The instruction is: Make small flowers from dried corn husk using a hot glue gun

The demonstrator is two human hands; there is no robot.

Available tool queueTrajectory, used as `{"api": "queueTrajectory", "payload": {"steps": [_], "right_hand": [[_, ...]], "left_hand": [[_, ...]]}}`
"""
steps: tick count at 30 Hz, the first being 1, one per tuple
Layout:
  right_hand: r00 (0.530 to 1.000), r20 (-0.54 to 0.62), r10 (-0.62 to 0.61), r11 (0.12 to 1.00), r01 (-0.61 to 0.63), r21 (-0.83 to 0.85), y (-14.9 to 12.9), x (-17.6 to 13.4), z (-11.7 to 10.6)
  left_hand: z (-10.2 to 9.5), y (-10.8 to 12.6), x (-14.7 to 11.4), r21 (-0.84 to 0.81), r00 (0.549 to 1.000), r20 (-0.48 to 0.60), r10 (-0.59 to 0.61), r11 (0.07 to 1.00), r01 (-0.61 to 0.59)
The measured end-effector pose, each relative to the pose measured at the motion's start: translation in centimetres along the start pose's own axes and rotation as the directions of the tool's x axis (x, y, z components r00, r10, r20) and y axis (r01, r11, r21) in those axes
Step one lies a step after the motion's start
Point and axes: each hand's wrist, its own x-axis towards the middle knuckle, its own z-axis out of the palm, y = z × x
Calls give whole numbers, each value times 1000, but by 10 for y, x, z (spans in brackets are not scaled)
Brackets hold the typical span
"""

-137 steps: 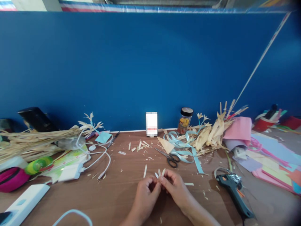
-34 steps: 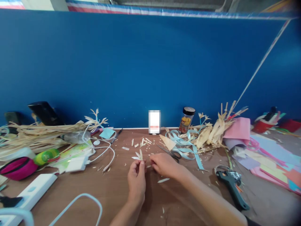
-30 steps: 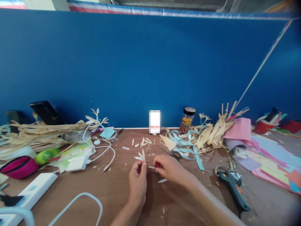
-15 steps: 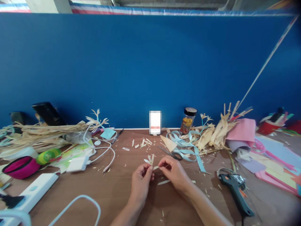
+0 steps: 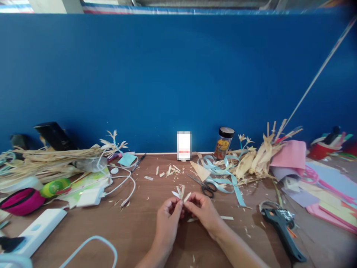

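Observation:
Between my hands stands a small bunch of pale dried husk strips (image 5: 181, 191), fanned out like petals. My left hand (image 5: 170, 216) pinches its base between thumb and fingers. My right hand (image 5: 201, 211) is closed against it from the right, with one strip (image 5: 187, 196) rising at its fingertips. The lower end of the bunch is hidden by my fingers. Beyond my right hand lie dark-handled scissors (image 5: 208, 188), partly spread. Cut husk strips (image 5: 226, 217) lie on the table beside and under my right wrist.
A glue gun (image 5: 283, 230) lies at right, near coloured paper (image 5: 329, 197). Blue ribbon (image 5: 223, 175), a lidded jar (image 5: 224, 143) and husk bundles (image 5: 252, 160) stand behind. At left are a power strip (image 5: 41, 227), cables and a pink pouch (image 5: 23, 201). A blue partition (image 5: 156, 82) closes the back.
My right hand has moved in toward my left and slightly down, bringing its strip upright against the bunch. More of the scissors' handles shows now.

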Motion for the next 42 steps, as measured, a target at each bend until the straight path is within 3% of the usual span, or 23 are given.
{"api": "queueTrajectory", "payload": {"steps": [10,24,42], "right_hand": [[1000,2,-20,1000,20,21,-2,-1,2],[998,-10,-68,997,67,-24,1,1,0],[989,-28,-142,973,135,-186,9,0,-2]], "left_hand": [[0,0,1,45,1000,24,17,999,-18],[0,3,-2,54,999,24,-49,997,48],[-2,0,2,29,992,68,-102,995,100]]}}
